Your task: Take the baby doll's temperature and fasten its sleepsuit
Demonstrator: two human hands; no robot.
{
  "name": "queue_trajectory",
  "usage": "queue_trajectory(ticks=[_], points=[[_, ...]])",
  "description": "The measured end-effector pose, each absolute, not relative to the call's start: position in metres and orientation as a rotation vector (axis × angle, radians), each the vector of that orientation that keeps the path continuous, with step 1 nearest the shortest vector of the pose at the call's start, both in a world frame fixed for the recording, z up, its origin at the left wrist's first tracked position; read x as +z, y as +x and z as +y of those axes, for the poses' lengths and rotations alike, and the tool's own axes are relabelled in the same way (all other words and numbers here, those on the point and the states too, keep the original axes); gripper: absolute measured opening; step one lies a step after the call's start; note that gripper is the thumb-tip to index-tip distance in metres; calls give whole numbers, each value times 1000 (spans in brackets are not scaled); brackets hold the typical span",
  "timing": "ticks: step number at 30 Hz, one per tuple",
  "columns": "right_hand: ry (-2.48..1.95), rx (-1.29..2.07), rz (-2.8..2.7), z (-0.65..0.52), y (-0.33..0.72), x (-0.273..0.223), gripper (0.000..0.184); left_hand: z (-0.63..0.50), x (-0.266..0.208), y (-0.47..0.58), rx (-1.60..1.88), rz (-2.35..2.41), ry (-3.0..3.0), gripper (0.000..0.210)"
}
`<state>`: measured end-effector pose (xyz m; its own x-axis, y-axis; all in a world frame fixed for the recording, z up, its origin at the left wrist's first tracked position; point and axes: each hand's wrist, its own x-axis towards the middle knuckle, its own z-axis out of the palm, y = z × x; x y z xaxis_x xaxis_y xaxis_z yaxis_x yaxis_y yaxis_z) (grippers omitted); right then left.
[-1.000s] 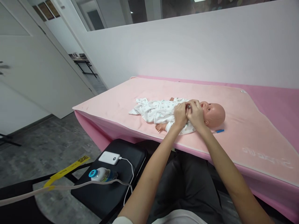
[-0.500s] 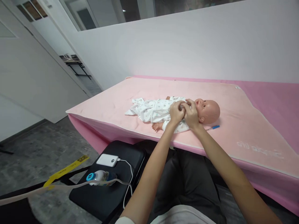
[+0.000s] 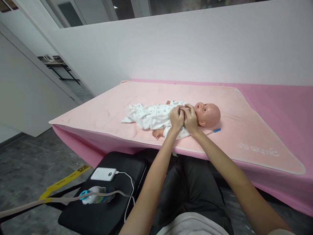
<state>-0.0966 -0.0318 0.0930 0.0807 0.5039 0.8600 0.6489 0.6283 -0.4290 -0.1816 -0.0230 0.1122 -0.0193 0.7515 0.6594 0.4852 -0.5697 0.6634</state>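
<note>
A baby doll (image 3: 207, 115) lies on its back on the pink blanket, its head to the right. It wears a white printed garment (image 3: 157, 114) that reaches past its feet. My left hand (image 3: 177, 117) and my right hand (image 3: 190, 117) meet on the doll's upper chest, just below its chin. Both are closed, with curled fingertips pressed together at the front of the garment. The exact spot they pinch is hidden beneath the fingers. One doll hand (image 3: 157, 133) sticks out of the near sleeve.
A blue-capped pen (image 3: 214, 131) lies beside the doll's head on the pink blanket (image 3: 244, 130). On the black chair (image 3: 127, 163) at the lower left are a white power bank (image 3: 103, 174) with a cable and a bottle (image 3: 96, 195). A white wall (image 3: 183, 49) stands behind the table.
The view has turned slightly right, so everything sits further left. My hands have stayed at the doll's chest and drawn closer together, closing the small gap between them.
</note>
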Motion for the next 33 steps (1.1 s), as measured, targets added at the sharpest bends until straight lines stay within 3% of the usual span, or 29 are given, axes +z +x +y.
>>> queue_trajectory(ticks=[21,28,33], points=[[-898,-175,-1481,-37,-99,96,24,-48,121,-187,1852,1499,2296,20],[-903,-263,-1640,-35,-106,94,28,-39,133,-227,1516,1616,2291,14],[-914,-244,-1727,-38,-108,98,24,-26,123,-242,1322,1382,2230,25]])
